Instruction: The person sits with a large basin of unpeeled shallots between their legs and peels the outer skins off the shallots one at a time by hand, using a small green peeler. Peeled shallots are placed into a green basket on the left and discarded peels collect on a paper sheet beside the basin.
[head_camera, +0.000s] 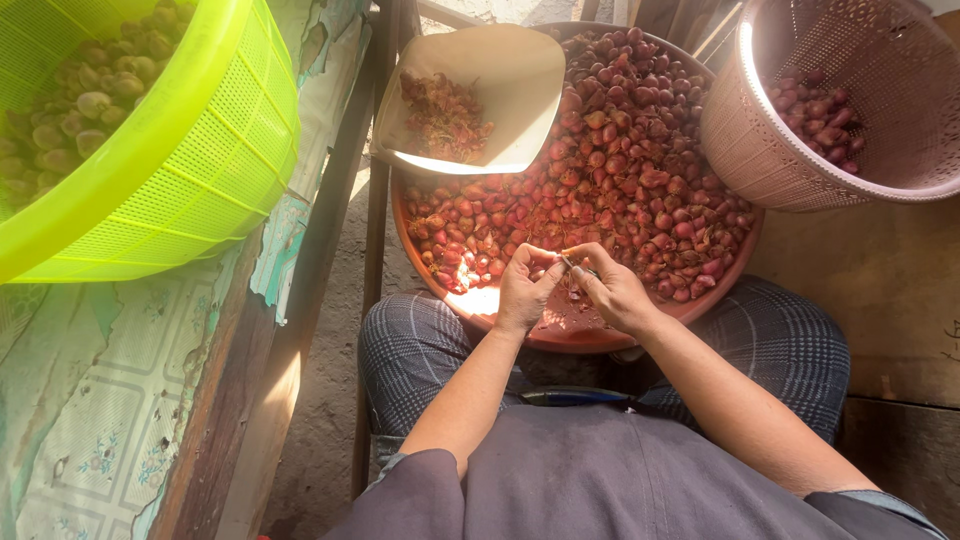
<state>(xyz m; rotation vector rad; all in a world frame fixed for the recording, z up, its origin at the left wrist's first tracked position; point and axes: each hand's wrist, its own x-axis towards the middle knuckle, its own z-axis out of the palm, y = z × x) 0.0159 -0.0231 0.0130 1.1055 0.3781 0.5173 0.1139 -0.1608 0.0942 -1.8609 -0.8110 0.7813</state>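
My left hand (524, 286) and my right hand (612, 290) meet over the near edge of a big reddish-brown basin (560, 338) heaped with red shallots (620, 170). The left hand's fingers pinch a small shallot, mostly hidden by them. In the right hand sits a small knife (573, 266), its tip against that shallot. A cream tray (510, 70) holding peelings (445, 115) leans on the basin's far left rim. My knees in checked trousers frame the basin.
A pink perforated basket (760, 140) with some shallots stands at the upper right. A lime-green basket (200, 150) of peeled pale bulbs rests on a patterned cloth at the left. A dark pen-like object (575, 397) lies on my lap.
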